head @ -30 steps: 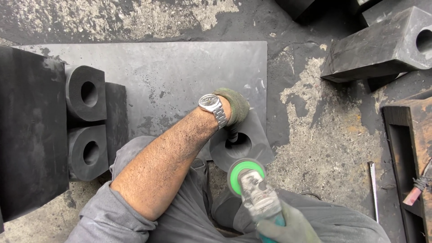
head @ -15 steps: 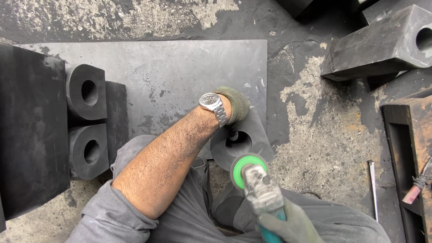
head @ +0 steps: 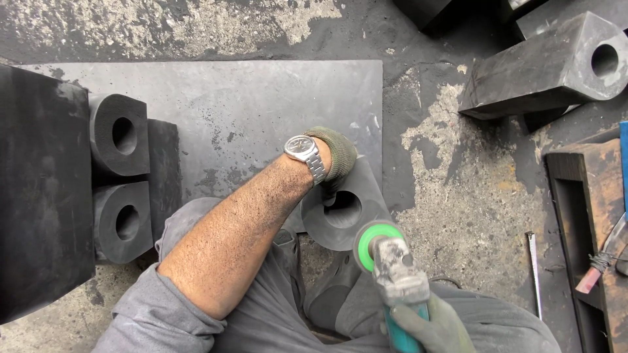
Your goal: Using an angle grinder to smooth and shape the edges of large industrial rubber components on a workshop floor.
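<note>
While I'm crouched over the floor here, my left hand [head: 335,157], in a greenish work glove, is clamped down on the top edge of a dark rubber block [head: 347,206] with a round hole through it; the fingers curl over the far side, so I can't tell exactly how they sit. There's a steel wristwatch [head: 302,149] just behind the glove cuff, and my bare forearm is pretty grimy. The block sits at the near edge of a grey flat sheet [head: 248,104] lying on the rough concrete floor [head: 471,196], right in front of my knees. My right hand [head: 425,327], gloved too, is wrapped tight around the teal handle of an angle grinder [head: 392,268], and its green-rimmed disc [head: 374,240] is right at the lower right edge of the block, touching it or just about, hard to say from this angle. Off to my left, two more blocks [head: 121,176] with the same kind of hole are stacked beside a big black slab [head: 39,196]. Up at the top right there's a longer block [head: 549,65] lying on its side with a hole in its end, and on the far right a rusty brown metal frame [head: 582,229] with a thin metal strip [head: 533,265] on the floor next to it.
</note>
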